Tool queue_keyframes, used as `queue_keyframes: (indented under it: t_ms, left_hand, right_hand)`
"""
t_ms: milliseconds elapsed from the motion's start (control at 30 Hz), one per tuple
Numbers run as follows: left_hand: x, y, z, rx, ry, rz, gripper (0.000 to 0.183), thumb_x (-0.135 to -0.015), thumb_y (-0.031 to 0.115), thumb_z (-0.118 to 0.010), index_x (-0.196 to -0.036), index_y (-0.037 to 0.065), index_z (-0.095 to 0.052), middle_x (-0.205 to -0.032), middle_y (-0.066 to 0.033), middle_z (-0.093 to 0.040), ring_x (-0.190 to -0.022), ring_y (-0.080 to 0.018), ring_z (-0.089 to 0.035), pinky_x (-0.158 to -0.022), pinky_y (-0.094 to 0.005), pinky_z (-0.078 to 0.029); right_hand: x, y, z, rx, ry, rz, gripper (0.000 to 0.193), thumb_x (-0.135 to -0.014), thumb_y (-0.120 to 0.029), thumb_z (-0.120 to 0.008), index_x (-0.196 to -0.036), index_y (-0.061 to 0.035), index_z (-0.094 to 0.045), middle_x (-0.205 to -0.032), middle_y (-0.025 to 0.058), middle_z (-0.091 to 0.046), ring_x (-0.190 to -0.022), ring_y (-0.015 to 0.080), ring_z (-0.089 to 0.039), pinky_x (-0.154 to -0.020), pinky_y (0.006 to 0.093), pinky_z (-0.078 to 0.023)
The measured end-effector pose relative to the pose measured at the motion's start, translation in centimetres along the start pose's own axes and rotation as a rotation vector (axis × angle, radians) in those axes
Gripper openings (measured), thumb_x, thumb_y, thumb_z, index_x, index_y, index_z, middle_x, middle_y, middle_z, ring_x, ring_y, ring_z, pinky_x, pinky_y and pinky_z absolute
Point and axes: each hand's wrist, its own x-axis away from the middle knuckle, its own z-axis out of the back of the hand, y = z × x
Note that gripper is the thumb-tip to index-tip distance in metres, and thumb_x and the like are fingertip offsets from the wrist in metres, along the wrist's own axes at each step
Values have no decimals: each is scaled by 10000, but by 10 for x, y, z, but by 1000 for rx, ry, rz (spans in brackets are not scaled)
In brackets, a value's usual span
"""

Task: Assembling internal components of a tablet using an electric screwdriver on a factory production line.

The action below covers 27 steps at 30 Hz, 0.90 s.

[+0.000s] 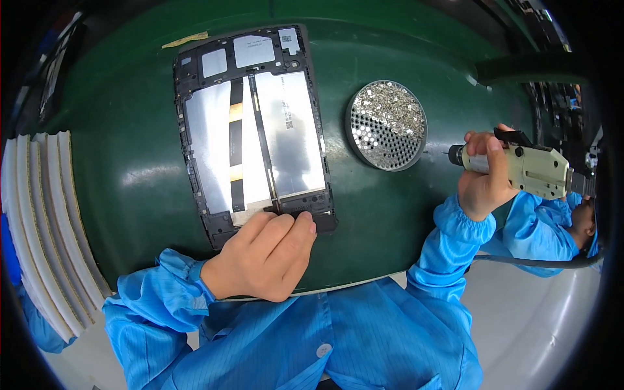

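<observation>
An opened tablet (292, 130) lies on the green work table, its silver battery cells, black frame and flat cables exposed. My left hand (265, 253) is over its lower edge, fingers bent and close together, the tips touching the black lower frame. Whatever those fingertips pinch, if anything, is hidden. Off to the right, my right hand (484, 172) is wrapped round a cream-coloured electric screwdriver (536, 172), held above the table with its thin bit pointing left. Between the tablet and the screwdriver sits a round metal tray (390, 156) with a perforated plate and many small screws.
At the left edge, several stacked grey-white boards (55, 214) stand beside the table (130, 175). A yellowish strip (185, 40) lies past the tablet's top. A black cable (539, 262) runs along the right, where another person in blue (543, 227) is close by.
</observation>
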Motion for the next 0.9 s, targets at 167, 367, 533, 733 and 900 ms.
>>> queue_keyframes:
  t_ms: [167, 367, 533, 733, 900]
  left_hand:
    - [0, 2, 1, -51, -3, 8, 159, -751, 10, -681, -882, -80, -681, -900, -228, -665, -798, -285, -633, -597, -323, -511]
    - [-10, 2, 13, -74, -153, -11, 161, -756, 18, -663, -883, -80, -680, -931, -222, -661, -812, -281, -630, -647, -318, -519]
    - [-15, 6, 14, -103, -215, -2, 178, -739, 26, -668, -883, -76, -682, -917, -202, -659, -820, -276, -622, -684, -323, -521]
    - [-17, 11, 17, -127, -264, 21, 202, -705, 42, -673, -875, -67, -686, -923, -180, -650, -854, -269, -612, -722, -332, -521]
    - [-18, -5, 18, -70, -286, -11, 231, -755, 88, -648, -952, -26, -684, -1013, -179, -635, -980, -322, -593, -870, -425, -489]
  right_hand:
    - [1, 1, 0, -3, -7, -20, 278, -833, -65, -580, -1077, 65, -541, -688, 100, -523, -609, 203, -526, -680, 418, -486]
    - [0, 0, 1, -7, -19, -16, 278, -836, -66, -572, -1082, 61, -540, -687, 100, -520, -610, 202, -525, -677, 414, -478]
    - [1, 2, 2, -15, -18, -11, 271, -839, -68, -573, -1078, 59, -545, -683, 101, -524, -610, 202, -528, -676, 412, -478]
    - [-1, 2, 4, -16, -33, -1, 267, -843, -65, -573, -1083, 51, -552, -681, 99, -526, -611, 198, -525, -681, 418, -472]
    - [-2, -4, 8, -72, -64, -37, 284, -850, -84, -568, -1112, 22, -543, -681, 84, -510, -636, 181, -482, -713, 405, -452]
